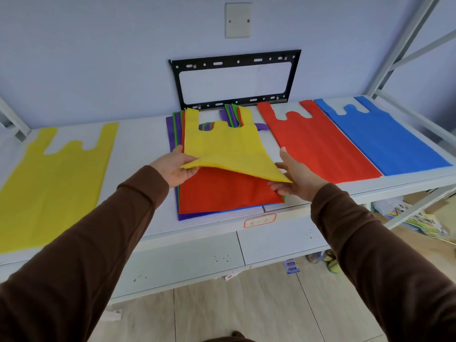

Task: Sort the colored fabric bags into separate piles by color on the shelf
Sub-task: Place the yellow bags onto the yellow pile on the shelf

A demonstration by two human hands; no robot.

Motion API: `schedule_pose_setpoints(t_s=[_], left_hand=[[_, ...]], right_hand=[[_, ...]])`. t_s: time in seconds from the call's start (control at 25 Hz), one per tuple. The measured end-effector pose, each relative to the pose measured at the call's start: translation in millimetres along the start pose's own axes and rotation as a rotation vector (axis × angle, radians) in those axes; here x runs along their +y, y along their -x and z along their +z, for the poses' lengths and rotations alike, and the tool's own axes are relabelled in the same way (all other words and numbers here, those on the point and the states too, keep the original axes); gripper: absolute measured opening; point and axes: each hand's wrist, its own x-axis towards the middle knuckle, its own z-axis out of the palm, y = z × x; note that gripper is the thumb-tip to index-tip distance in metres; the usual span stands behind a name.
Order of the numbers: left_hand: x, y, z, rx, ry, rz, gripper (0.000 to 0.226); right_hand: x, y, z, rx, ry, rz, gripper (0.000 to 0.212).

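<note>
A mixed stack of fabric bags (pixel 222 193) lies mid-shelf, a red bag showing on top, with purple, green and blue edges under it. A yellow bag (pixel 227 144) is lifted off that stack at its near edge. My left hand (pixel 172 169) pinches its near left corner. My right hand (pixel 296 176) holds its near right corner from beneath. Flat on the white shelf (pixel 140 149) lie a separate yellow bag (pixel 54 183) at the left, a red bag (pixel 315 144) to the right of the stack and a blue bag (pixel 385 137) at the far right.
A black metal bracket (pixel 237 80) leans on the wall behind the stack. Grey shelf posts (pixel 399 45) rise at the right. A red-edged label (pixel 259 220) is stuck on the shelf front. Lower shelves and the floor at the right hold packets and small items.
</note>
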Motion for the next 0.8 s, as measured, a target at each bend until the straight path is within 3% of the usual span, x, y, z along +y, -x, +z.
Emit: schedule_pose_setpoints(t_s=[0.08,0.16,0.24,0.32,0.4,0.56,0.68,0.8], left_hand=[[-3.2,-1.1,-2.8,-0.002,-0.188,0.037,0.083],[-6.3,-4.4,-6.9,-0.058,-0.037,0.035,0.076],[-7.4,-5.5,-5.7,-0.081,0.145,-0.003,0.083],[-12.2,-10.1,-4.5,-0.051,-0.013,-0.006,0.098],[-19.1,-14.7,-3.1,-0.034,-0.271,0.010,0.104],[-10.6,-29.4,-6.6,0.022,-0.716,0.183,0.082],[3.8,-48.8,0.8,-0.097,-0.440,0.071,0.070],[2.7,-61.0,14.5,-0.100,-0.589,0.059,0.076]], right_hand=[[-3.0,-6.7,2.4,0.042,0.104,-0.080,0.071],[-5.9,-9.3,4.0,0.043,0.160,-0.095,0.066],[-6.6,-8.6,2.8,-0.030,0.060,-0.046,0.066],[-4.0,-9.6,0.4,-0.123,-0.080,-0.057,0.066],[1.4,-14.0,-0.6,-0.201,-0.067,-0.112,0.077],[7.0,-18.0,-5.4,-0.294,0.039,-0.149,0.083],[9.4,-18.1,-19.2,-0.386,0.012,-0.120,0.075],[8.3,-18.0,-22.2,-0.377,-0.078,-0.094,0.070]])
